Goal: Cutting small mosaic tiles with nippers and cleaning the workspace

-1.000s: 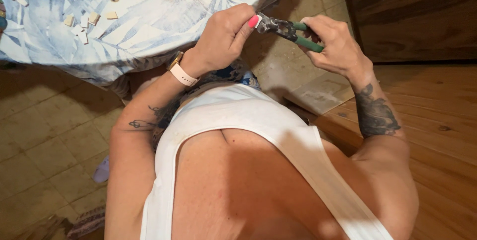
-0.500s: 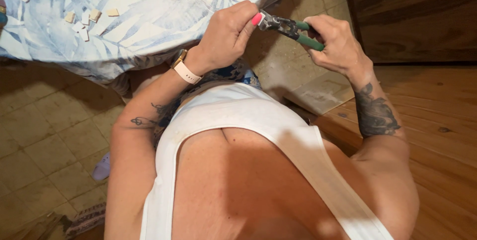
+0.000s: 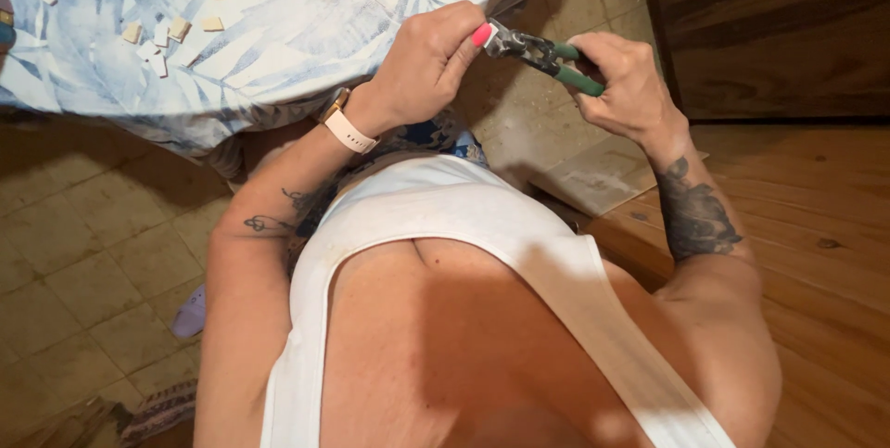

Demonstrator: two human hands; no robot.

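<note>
My right hand grips the green handles of a pair of nippers, held in the air in front of my chest. The metal jaws point left, where my left hand pinches something small at them with thumb and fingers. What sits between the jaws is hidden by my fingers. A pale watch strap circles my left wrist.
A table with a blue and white leaf-patterned cloth lies ahead, with several small pale tile pieces scattered at its left. A dark wooden cabinet stands at right. Tiled floor lies to the left, wooden boards to the right.
Both hands and the nippers stay together with only slight shifts; the view has moved a little.
</note>
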